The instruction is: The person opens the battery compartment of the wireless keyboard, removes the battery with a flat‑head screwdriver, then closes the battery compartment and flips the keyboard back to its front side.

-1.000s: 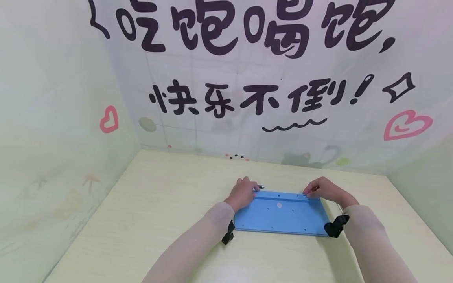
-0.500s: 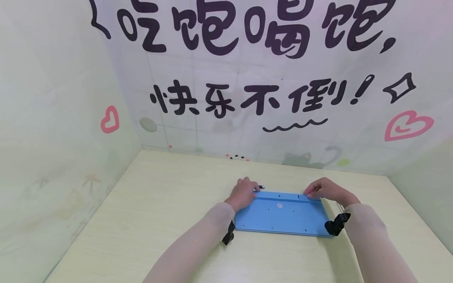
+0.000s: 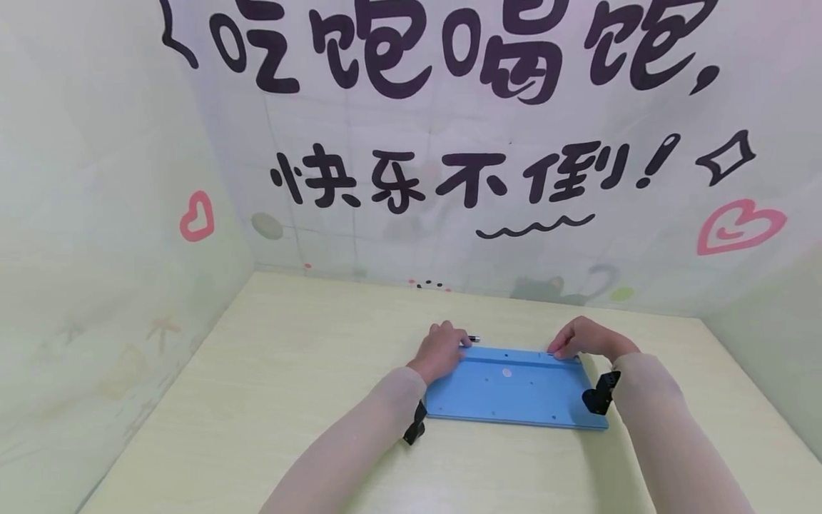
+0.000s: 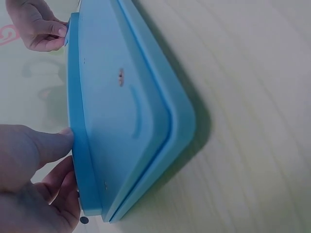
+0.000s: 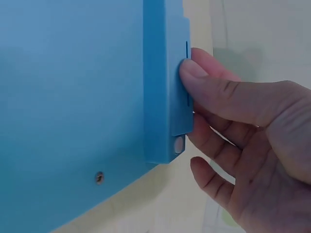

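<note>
A blue keyboard (image 3: 514,396) lies underside up on the table, its keys hidden, with a raised ridge along the far edge. My left hand (image 3: 442,350) grips the ridge's left end; the left wrist view shows its thumb (image 4: 57,145) against the ridge and fingers curled behind. At the ridge's right end my right hand (image 3: 581,339) pinches a blue slotted battery cover (image 5: 181,109). Its thumb (image 5: 197,77) lies on the cover's face, and the other fingers are behind. The cover stands slightly proud of the ridge, beside a pale round pad (image 5: 179,144).
A small black-and-silver cylinder, like a battery (image 3: 474,339), lies behind the keyboard beside my left fingers. The pale wooden table (image 3: 308,343) extends around the keyboard. Printed fabric walls (image 3: 385,250) rise at the back and both sides.
My right hand and wrist have shifted slightly left and away from me along the ridge, still at the cover. My left hand and the keyboard have stayed in place.
</note>
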Demonstrator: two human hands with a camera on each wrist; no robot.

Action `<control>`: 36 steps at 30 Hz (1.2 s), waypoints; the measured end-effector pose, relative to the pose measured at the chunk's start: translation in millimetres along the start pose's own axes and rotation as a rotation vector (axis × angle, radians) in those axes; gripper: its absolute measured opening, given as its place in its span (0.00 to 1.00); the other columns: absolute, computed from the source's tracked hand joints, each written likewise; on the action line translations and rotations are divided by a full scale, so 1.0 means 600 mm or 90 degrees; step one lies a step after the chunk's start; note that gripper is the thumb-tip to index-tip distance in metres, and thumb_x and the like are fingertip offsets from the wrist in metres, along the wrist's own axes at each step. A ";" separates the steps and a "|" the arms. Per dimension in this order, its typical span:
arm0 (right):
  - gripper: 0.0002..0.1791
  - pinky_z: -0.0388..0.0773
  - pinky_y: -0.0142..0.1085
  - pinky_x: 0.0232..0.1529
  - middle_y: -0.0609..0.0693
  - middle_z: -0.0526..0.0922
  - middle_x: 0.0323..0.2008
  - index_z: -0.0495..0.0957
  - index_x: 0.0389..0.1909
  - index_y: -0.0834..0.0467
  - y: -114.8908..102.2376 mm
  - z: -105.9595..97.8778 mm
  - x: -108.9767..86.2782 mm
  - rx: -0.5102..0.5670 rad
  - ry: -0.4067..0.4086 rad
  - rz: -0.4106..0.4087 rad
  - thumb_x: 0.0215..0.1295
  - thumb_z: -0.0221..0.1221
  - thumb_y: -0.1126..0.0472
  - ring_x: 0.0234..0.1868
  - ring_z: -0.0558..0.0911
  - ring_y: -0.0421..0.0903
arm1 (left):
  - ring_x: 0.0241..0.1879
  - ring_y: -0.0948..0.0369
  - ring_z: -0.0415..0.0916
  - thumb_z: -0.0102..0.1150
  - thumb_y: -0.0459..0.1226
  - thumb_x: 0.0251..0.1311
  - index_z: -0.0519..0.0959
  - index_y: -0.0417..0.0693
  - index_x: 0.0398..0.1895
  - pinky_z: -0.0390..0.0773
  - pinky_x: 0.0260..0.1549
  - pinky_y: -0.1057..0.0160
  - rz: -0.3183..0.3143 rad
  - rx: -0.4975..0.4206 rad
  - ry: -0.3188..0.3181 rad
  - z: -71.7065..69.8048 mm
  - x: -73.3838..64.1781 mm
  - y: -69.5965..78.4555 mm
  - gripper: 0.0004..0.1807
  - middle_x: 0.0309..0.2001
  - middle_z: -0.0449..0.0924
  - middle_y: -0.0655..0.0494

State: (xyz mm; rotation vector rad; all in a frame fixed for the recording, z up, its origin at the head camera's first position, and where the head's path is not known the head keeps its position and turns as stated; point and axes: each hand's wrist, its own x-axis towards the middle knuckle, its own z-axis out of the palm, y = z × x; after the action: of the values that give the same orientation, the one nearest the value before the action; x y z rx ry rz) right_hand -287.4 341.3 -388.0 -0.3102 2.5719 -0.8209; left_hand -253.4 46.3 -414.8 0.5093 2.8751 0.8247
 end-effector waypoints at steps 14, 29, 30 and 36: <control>0.09 0.73 0.45 0.38 0.49 0.82 0.34 0.83 0.35 0.60 -0.018 -0.017 0.032 0.006 -0.085 0.138 0.53 0.64 0.62 0.34 0.76 0.47 | 0.38 0.59 0.63 0.56 0.37 0.61 0.81 0.53 0.44 0.69 0.33 0.67 -0.003 0.021 0.004 -0.010 0.007 -0.006 0.09 0.39 0.70 0.55; 0.07 0.70 0.37 0.30 0.46 0.79 0.26 0.83 0.31 0.61 -0.004 -0.012 0.020 -0.003 -0.087 0.105 0.52 0.66 0.62 0.28 0.72 0.44 | 0.39 0.59 0.65 0.58 0.35 0.59 0.81 0.53 0.43 0.70 0.36 0.67 0.001 0.013 -0.028 -0.005 0.011 -0.003 0.09 0.40 0.73 0.57; 0.06 0.70 0.37 0.30 0.46 0.79 0.27 0.83 0.30 0.62 -0.003 -0.011 0.017 -0.010 -0.081 0.089 0.52 0.65 0.63 0.28 0.72 0.44 | 0.39 0.60 0.65 0.58 0.35 0.59 0.81 0.53 0.42 0.70 0.35 0.67 0.000 0.014 -0.029 -0.005 0.010 -0.002 0.09 0.40 0.73 0.57; 0.03 0.69 0.39 0.30 0.48 0.76 0.25 0.80 0.29 0.63 -0.004 -0.010 0.019 -0.033 -0.076 -0.004 0.54 0.63 0.67 0.27 0.71 0.44 | 0.37 0.60 0.63 0.58 0.35 0.59 0.81 0.52 0.43 0.68 0.33 0.67 -0.016 0.024 -0.017 -0.013 0.008 0.002 0.09 0.38 0.72 0.57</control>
State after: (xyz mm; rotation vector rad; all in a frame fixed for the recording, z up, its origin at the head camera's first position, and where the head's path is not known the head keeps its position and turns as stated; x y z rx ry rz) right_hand -299.9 338.2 -385.9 -0.3717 2.4852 -0.7161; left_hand -259.1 45.2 -407.6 0.4843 2.8715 0.7559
